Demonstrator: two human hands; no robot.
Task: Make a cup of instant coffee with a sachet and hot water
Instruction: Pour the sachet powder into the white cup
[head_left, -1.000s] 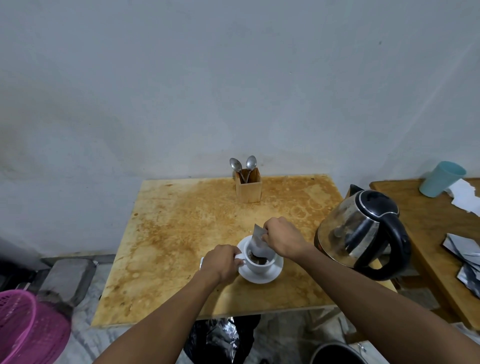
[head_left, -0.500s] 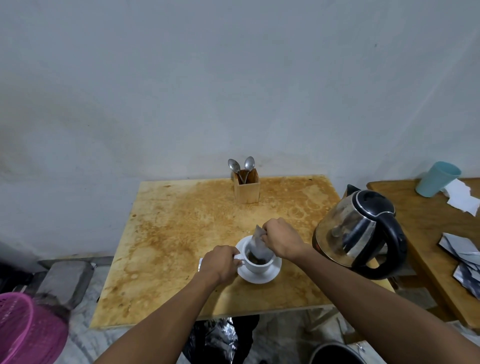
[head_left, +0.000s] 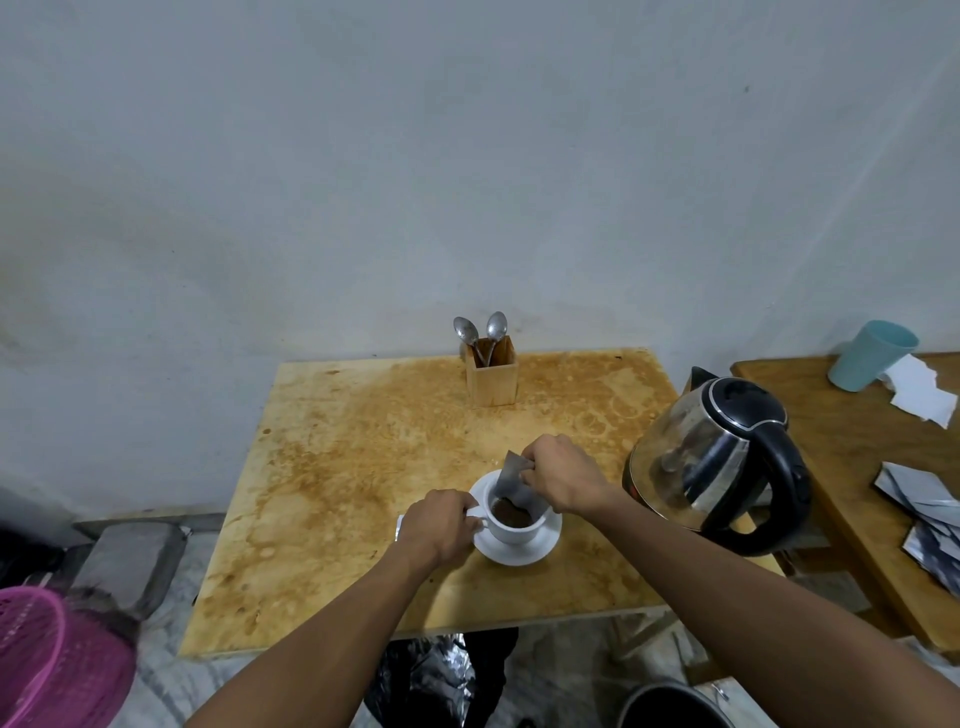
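A white cup (head_left: 519, 531) stands on a white saucer (head_left: 524, 552) near the front of the stained wooden table (head_left: 363, 467). Brown coffee powder (head_left: 511, 517) lies inside the cup. My left hand (head_left: 436, 527) grips the cup's handle. My right hand (head_left: 563, 475) pinches a grey sachet (head_left: 514, 480) tilted mouth-down over the cup. A steel and black kettle (head_left: 717, 462) stands just right of the cup, its handle toward me.
A wooden holder (head_left: 492, 376) with two spoons (head_left: 480, 332) stands at the table's back edge. A side table (head_left: 857, 467) on the right carries a teal cup (head_left: 870, 356), white paper and grey sachets (head_left: 919, 493). A pink basket (head_left: 47, 660) sits low left; a dark bin (head_left: 670, 706) below.
The hands, cup and sachet have kept their places. More brown powder shows in the cup than before.
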